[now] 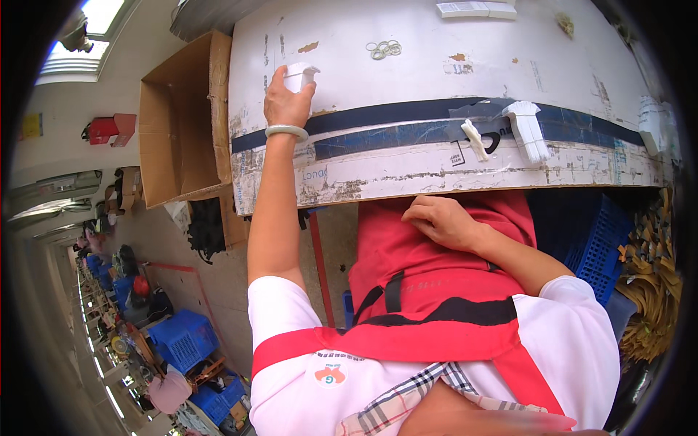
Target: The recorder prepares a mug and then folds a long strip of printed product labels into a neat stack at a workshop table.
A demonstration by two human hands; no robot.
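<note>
My left hand (288, 107) is stretched out over the far left of the table, a pale bangle on its wrist. Its fingers and thumb close round a small stack of white paper pieces (298, 77) with a flared end. My right hand (445, 222) rests on the red apron (443, 265) just below the table's front edge, its fingers loosely bent with nothing seen in them. On the table in front of it lie a fanned bundle of white strips (528, 134) and a smaller white bundle (475, 140).
Several rubber bands (384, 49) lie mid-table (349, 80). More white stacks sit at the far edge (477, 10) and right end (651, 125). An open cardboard box (182, 123) stands against the table's left side. Below right are a blue crate (600, 247) and brown strips (647, 291).
</note>
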